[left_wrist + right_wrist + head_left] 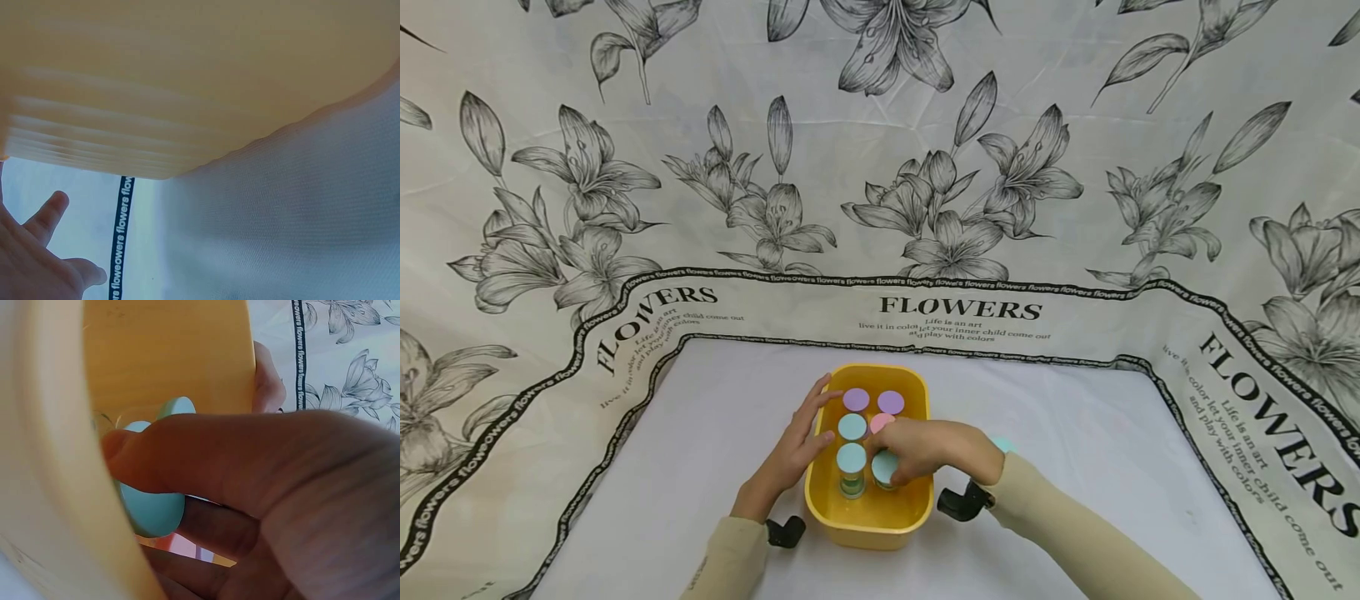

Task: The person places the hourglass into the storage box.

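Note:
A yellow plastic bin (887, 518) holds several small lidded jars. Inside its right half, my right hand (925, 448) grips a jar with a mint lid (884, 468), thumb and fingers about the lid; the right wrist view shows this mint lid (153, 514) up close. Beside it stands another mint-lidded jar (852, 460) with a clear body. Behind are a second mint lid (852, 427), a pink lid (881, 422) partly covered by my hand, and two purple lids (856, 400). My left hand (792, 448) rests at the bin's left rim with fingers extended.
A mint-coloured thing (1003, 445) lies on the white cloth (1037, 400) right of the bin, mostly behind my right wrist. Black wrist-camera mounts (964, 502) stick out from both wrists. Flower-printed fabric (955, 208) surrounds the table at back and sides.

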`<state>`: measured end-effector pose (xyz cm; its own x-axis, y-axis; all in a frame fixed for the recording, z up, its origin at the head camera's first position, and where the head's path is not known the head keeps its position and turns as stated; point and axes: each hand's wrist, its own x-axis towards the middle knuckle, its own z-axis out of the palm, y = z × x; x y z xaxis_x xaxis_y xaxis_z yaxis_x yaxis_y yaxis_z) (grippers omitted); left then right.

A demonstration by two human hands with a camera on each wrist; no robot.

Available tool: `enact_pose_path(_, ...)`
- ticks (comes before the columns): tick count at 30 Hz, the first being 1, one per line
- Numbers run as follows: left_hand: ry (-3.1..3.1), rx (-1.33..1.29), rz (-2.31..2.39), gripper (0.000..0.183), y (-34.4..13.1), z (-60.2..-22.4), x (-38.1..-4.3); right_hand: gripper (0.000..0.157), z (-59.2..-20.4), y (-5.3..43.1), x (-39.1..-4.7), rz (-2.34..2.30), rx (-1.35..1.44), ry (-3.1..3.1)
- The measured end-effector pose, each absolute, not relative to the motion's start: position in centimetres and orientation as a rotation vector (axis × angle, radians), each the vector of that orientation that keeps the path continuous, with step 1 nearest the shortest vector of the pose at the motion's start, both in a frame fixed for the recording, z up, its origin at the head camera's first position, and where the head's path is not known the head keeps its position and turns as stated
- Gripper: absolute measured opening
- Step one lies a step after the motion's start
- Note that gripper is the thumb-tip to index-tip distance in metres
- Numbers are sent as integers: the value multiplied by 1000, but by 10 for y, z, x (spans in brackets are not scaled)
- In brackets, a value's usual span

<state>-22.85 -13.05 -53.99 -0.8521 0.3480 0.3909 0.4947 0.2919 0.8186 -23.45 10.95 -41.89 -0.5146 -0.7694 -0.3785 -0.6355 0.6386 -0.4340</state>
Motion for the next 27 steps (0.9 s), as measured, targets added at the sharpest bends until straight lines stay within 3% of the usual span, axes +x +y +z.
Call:
enact_pose_path(14, -2401, -798, -1621, 55, -130, -540, -228, 33, -418, 111, -232, -342, -1107, 2332)
enact_pose_path(27, -2399, -793, -1609, 55, -129, -540, -228, 30, -396, 143, -223, -824, -1064, 2347)
